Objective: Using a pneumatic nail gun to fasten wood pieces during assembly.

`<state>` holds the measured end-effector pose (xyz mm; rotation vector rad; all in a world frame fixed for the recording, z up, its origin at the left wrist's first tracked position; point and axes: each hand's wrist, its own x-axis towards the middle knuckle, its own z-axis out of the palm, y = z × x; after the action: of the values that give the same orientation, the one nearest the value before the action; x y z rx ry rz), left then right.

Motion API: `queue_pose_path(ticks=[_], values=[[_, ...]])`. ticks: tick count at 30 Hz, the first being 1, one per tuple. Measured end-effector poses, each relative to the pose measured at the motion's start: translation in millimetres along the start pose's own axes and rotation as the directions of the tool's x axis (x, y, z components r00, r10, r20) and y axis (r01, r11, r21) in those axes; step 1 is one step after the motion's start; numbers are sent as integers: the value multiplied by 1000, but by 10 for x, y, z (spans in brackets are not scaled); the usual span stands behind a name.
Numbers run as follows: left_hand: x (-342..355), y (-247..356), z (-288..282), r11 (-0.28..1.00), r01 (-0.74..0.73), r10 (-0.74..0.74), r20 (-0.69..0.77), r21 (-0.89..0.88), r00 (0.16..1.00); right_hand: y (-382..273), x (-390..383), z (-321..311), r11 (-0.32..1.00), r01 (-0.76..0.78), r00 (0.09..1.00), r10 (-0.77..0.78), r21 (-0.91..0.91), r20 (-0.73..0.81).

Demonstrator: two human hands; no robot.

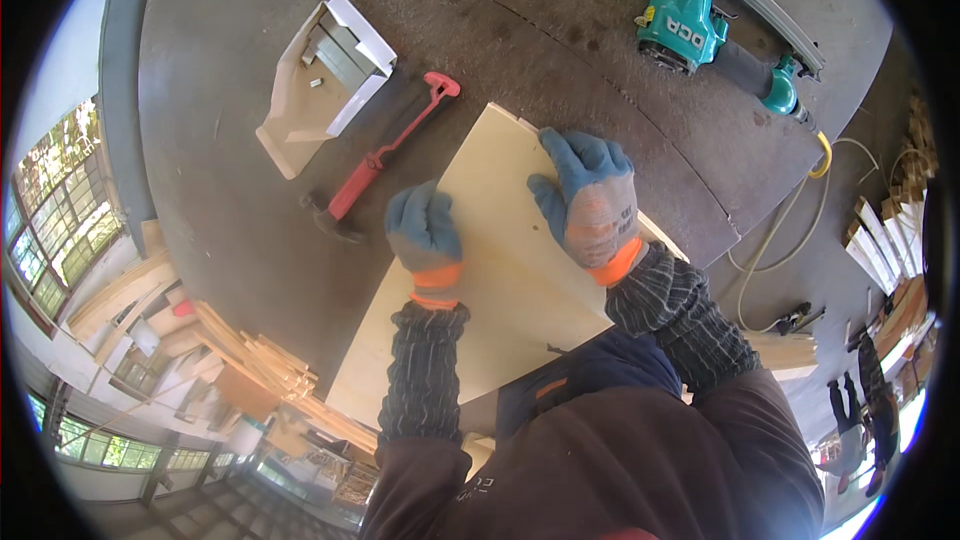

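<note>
A pale wooden board slants across the table in front of me, its near end against my body. My left hand, in a blue and grey glove with an orange cuff, is closed at the board's left edge. On the right side, my right hand grips the board near its far corner, thumb on the top face and fingers toward the edge. A light wooden strip shows along the right edge, partly hidden by that hand. A hammer with a red handle lies left of the board.
An open cardboard box holding grey metal staple strips lies on the dark table, beyond the hammer. At the far right rests a teal nail gun with a hose. Timber is stacked at left; people stand at right.
</note>
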<state>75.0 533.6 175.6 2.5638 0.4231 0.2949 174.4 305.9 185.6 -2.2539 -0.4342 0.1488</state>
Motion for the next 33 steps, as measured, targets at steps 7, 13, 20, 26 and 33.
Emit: queue_pose_path(ticks=[7, 13, 20, 26, 33], values=[[53, 43, -7, 997, 79, -78, 29, -23, 997, 8, 40, 15, 999, -29, 999, 29, 12, 18], [25, -29, -80, 995, 82, -78, 74, -52, 994, -25, 9, 61, 999, -40, 999, 39, 6, 29], [-6, -57, -92, 999, -17, 15, 49, 28, 999, -68, 78, 2, 989, -134, 986, 128, 60, 106], [-44, -41, -39, 999, 7, -7, -12, -38, 1000, -76, 258, -94, 980, -183, 960, 161, 77, 229], [-57, 18, -27, 1000, 3, -3, 5, 16, 1000, -50, 333, 0, 989, -147, 960, 134, 35, 248]])
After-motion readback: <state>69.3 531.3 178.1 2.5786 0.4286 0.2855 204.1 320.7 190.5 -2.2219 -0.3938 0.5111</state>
